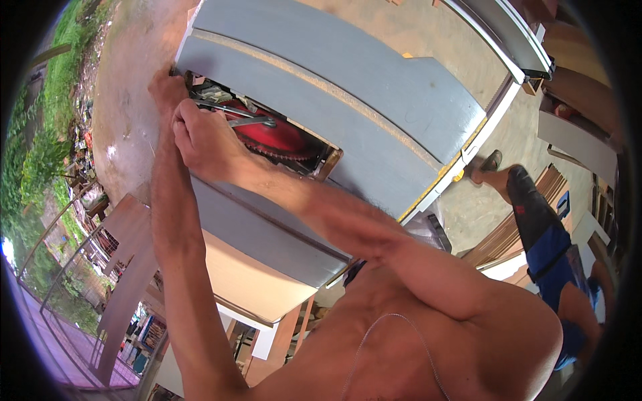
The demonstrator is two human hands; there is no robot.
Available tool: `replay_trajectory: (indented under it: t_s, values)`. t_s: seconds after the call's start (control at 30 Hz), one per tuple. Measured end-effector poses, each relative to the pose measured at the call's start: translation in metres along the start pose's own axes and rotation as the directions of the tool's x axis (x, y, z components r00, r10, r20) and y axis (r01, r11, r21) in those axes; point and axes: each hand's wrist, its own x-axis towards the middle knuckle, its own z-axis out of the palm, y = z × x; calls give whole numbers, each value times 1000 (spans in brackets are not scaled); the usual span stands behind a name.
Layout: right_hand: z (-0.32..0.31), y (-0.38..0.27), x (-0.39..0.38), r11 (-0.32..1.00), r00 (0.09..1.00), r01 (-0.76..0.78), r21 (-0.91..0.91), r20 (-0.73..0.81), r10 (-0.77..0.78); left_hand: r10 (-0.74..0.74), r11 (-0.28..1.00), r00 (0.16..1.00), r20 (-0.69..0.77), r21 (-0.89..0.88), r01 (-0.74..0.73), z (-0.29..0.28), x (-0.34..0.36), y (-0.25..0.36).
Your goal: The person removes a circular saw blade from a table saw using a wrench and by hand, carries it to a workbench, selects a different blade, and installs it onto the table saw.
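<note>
A red circular saw blade [276, 136] with a toothed rim sits in the long opening of a grey saw table. My right hand [207, 139] is closed on a metal wrench [246, 121], whose head lies at the blade's centre. A second metal bar [215, 105], perhaps another wrench, runs beside it toward the same point. Just beyond, my left hand [167, 90] is closed at the opening's left end, by the table's edge. Its fingertips are partly hidden, and what they hold does not show clearly. My right wrist crosses in front of the left forearm.
The grey saw table [394, 144] has long grooves and a white rail [468, 150] on its right. A person in blue shorts [558, 274] stands at the right near stacked boards [498, 227]. Wooden planks [134, 274] lean at lower left.
</note>
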Motion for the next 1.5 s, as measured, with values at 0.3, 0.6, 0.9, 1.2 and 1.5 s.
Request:
replay_trajectory:
  t_s: [0.3,0.6,0.9,1.2,1.5]
  values:
    - [0,2,-4,999,998,48,-18,-29,-48,11,999,1000,-18,-47,-12,-5,-10,9]
    - [-68,-16,-63,968,964,147,205,188,-186,75,989,996,-40,131,-70,7,-4,-9]
    - [-80,-10,-54,972,975,52,228,198,-98,108,994,992,-69,-9,-109,10,-4,3]
    - [-74,-10,-48,917,940,-133,377,341,-4,38,989,982,-183,-137,-63,5,-15,3]
    - [-81,-15,-33,870,883,-277,407,466,63,-74,987,988,-138,-148,53,1,-20,11]
